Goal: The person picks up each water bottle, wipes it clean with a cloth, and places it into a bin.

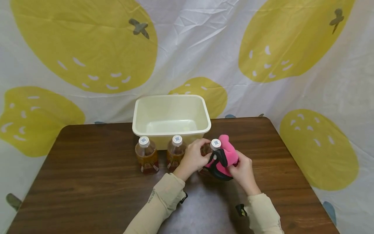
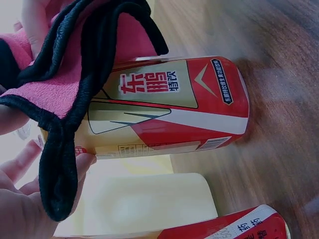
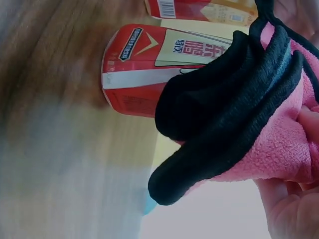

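A clear bottle with a white cap (image 1: 216,144) and a red-and-gold label (image 2: 194,109) stands upright on the table. My left hand (image 1: 194,157) grips its upper part from the left, the index finger curved beside the neck. On the other side my right hand (image 1: 242,169) holds a bunched pink cloth with black edging (image 1: 229,152). The cloth lies against the front and right of the bottle, hiding part of it. A black loop of the edging (image 2: 60,174) hangs across the left fingers in the left wrist view.
Two matching bottles stand to the left, one bottle (image 1: 147,156) farther off and another bottle (image 1: 175,154) next to my left wrist. Behind them is a cream plastic bin (image 1: 208,125) at the table's back edge. A lemon-print sheet (image 1: 187,39) hangs behind the wooden table (image 1: 87,182).
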### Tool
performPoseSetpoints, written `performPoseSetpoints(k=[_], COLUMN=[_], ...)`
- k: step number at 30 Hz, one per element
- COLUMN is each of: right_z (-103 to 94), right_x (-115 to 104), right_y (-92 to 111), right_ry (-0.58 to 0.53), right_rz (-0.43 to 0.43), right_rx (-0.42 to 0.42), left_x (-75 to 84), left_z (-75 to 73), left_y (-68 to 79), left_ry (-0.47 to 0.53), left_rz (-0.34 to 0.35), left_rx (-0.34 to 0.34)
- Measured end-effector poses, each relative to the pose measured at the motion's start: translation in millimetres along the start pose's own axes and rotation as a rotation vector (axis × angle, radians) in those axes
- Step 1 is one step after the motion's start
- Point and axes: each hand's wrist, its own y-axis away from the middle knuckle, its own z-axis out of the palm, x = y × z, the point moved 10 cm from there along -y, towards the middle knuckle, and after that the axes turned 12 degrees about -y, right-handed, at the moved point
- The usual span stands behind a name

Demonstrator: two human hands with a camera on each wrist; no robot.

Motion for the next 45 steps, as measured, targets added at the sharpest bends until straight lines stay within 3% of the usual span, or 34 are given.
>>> performPoseSetpoints(k=[5, 9, 13, 18, 25, 35, 39, 45], right_z=[1.9, 17.7, 31.3, 32.3, 28.1, 9.1, 3.0, -12.5], right_x=[13, 37, 61, 67, 57, 9, -4, -13], right_y=[8, 19, 30, 32, 31, 20, 19, 17], right_ry=[-0.003, 0.039, 0.064, 0.055, 0.050, -0.007, -0.017, -0.017], right_rz=[-0.004, -0.025, 0.014, 0.019, 0.013, -0.084, -0.129, -0.154], right_rx=[0.021, -0.027, -0.073, -0.058, -0.043, 0.034, 0.047, 0.066], left_x=[0.2, -2.1, -2.3, -2.2, -2.3, -5.0, -3.1, 0.5], left_z=[0.6, 1.6, 2.3, 2.5, 1.6, 3.3, 1.0, 1.0], left_y=[-0.6, 0.0, 1.4, 1.2, 1.8, 6.5, 7.0, 6.3], left_ry=[-0.001, 0.011, 0.033, 0.036, 0.008, -0.016, -0.001, -0.025], left_rz=[0.008, -0.018, -0.040, -0.047, -0.033, -0.111, -0.090, -0.049], left_rx=[-0.006, -0.025, -0.044, -0.043, 0.000, 0.061, 0.088, 0.071])
